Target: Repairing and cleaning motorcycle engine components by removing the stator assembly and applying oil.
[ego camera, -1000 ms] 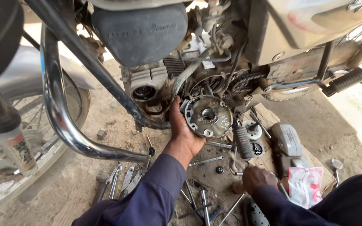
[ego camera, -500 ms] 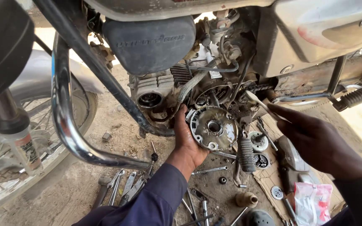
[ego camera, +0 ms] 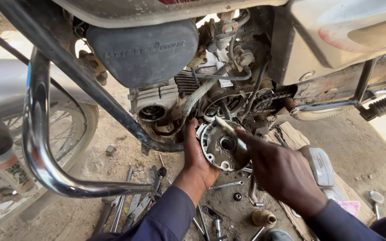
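Chrome crash bar [ego camera: 36, 147] at 9 o'clock; loose wrenches [ego camera: 135, 205] on the dirt floor [ego camera: 90, 165] at 7 o'clock. Left hand [ego camera: 197, 158], grip closed on the left rim of the round clutch assembly [ego camera: 222, 147], which sits at frame centre, held against the open engine case [ego camera: 228, 105]. Right hand [ego camera: 278, 172] pinches a thin tool [ego camera: 225, 125] to the assembly's face. Judged: side cover already off; refitting remains. A small cap-like pot [ego camera: 263, 218] at 5 o'clock, contents not visible.

Dusty ground [ego camera: 362, 151] is carrying scattered wrenches [ego camera: 132, 207], a small nut [ego camera: 237, 196], a brass cap [ego camera: 263, 218] and a cardboard sheet [ego camera: 294, 137] lying under the motorcycle.
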